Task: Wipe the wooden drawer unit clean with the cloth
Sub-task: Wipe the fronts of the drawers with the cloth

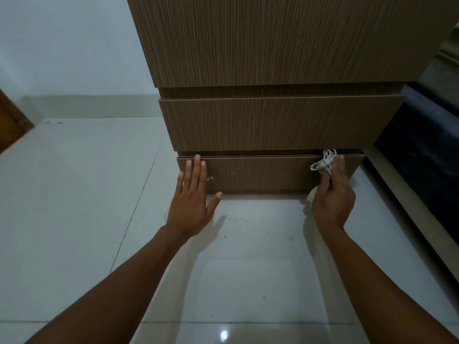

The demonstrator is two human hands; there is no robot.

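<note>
The wooden drawer unit (273, 120) rises in front of me, brown with a fine vertical grain and two drawer fronts at its base. My left hand (192, 197) lies flat and open against the left end of the bottom drawer front (260, 173), fingertips at its top edge. My right hand (331, 192) is closed on a crumpled white cloth with dark checks (324, 162), pressing it against the right end of the same drawer front near its top edge. A tail of the cloth hangs below my palm.
Glossy white floor tiles (99, 194) spread to the left and under my arms, with small specks of dirt near the unit's base. A dark bed or mattress edge (422, 157) stands close on the right. A brown wooden door corner (10, 127) shows at far left.
</note>
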